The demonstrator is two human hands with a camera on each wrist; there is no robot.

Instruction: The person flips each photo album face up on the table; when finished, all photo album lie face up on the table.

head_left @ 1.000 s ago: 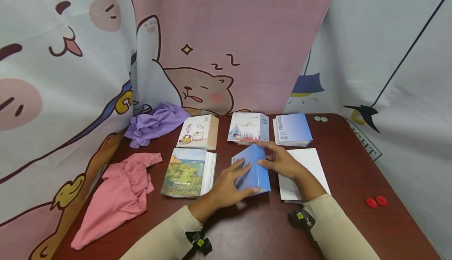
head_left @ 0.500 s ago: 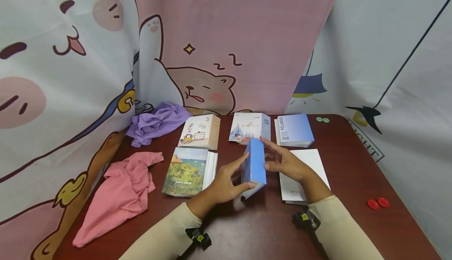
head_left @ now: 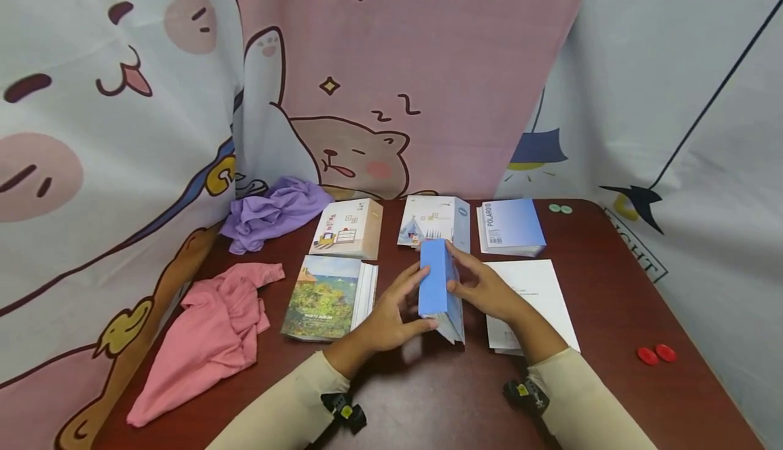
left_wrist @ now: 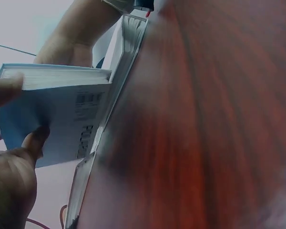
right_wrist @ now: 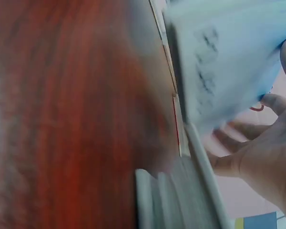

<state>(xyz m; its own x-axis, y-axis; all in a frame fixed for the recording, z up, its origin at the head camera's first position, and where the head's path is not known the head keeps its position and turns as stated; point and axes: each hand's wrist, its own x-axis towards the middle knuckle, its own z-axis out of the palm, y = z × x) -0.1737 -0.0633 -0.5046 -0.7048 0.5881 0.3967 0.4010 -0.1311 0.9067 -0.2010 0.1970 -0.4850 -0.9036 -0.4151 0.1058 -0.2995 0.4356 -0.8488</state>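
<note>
A blue photo album (head_left: 433, 280) stands spine up over the middle of the table, between both hands. My left hand (head_left: 388, 321) grips its left side, the thumb at the near end of the pages and fingers against the cover. In the left wrist view, dark lettering and a barcode show on the album (left_wrist: 62, 114). From the right, my right hand (head_left: 489, 290) holds it, with fingers at the far end and the thumb on the right cover. That cover of the album (right_wrist: 233, 71) is blurred in the right wrist view. A white album (head_left: 544, 293) lies partly beneath the right forearm.
Around lie a painting-cover album (head_left: 324, 300), a cream album (head_left: 342, 229), a tent-picture album (head_left: 428, 215) and another blue album (head_left: 510, 222). Pink cloth (head_left: 214, 327) and purple cloth (head_left: 269, 215) are left; red discs (head_left: 647, 355) and green discs (head_left: 559, 209) right. Curtains surround the table.
The blue album has rolled from leaning with a cover facing up to standing spine up, its page side now swung slightly right. Both hands have kept hold while their fingers shifted.
</note>
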